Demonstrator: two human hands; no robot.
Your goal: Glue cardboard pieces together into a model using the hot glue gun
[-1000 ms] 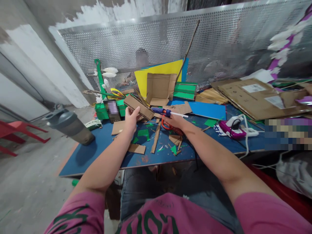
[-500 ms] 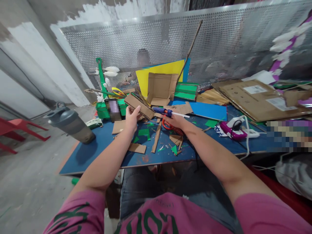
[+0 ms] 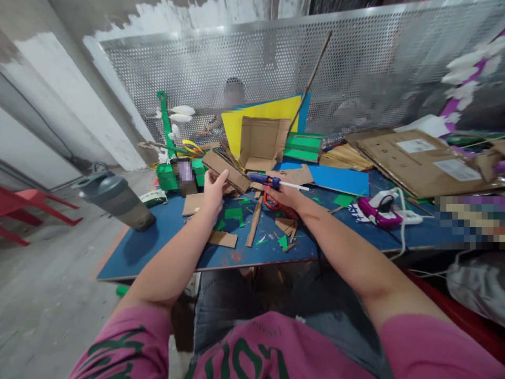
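Note:
My left hand (image 3: 215,187) is closed on a brown cardboard piece (image 3: 226,169), thumb on its face, holding it tilted above the table. A blue glue gun (image 3: 265,180) is gripped in my right hand (image 3: 287,193), with a white glue stick (image 3: 295,186) poking out of its back end. Its nozzle points left and sits close to the right end of the cardboard; whether they touch I cannot tell. Just below my right hand lie scissors with red-orange handles (image 3: 270,202), partly hidden by it. Cardboard strips (image 3: 254,223) and green scraps (image 3: 235,215) lie on the table between my arms.
A grey shaker bottle (image 3: 118,197) stands at the blue table's (image 3: 130,258) left edge. An open cardboard box (image 3: 260,142) stands behind my hands, beside a thin stick (image 3: 311,79). To the right are a magenta power strip (image 3: 381,211) with white cables and flattened cardboard (image 3: 414,158).
The view has shifted very slightly. Both hands keep their hold and place, and a small red glow now shows on the glue gun.

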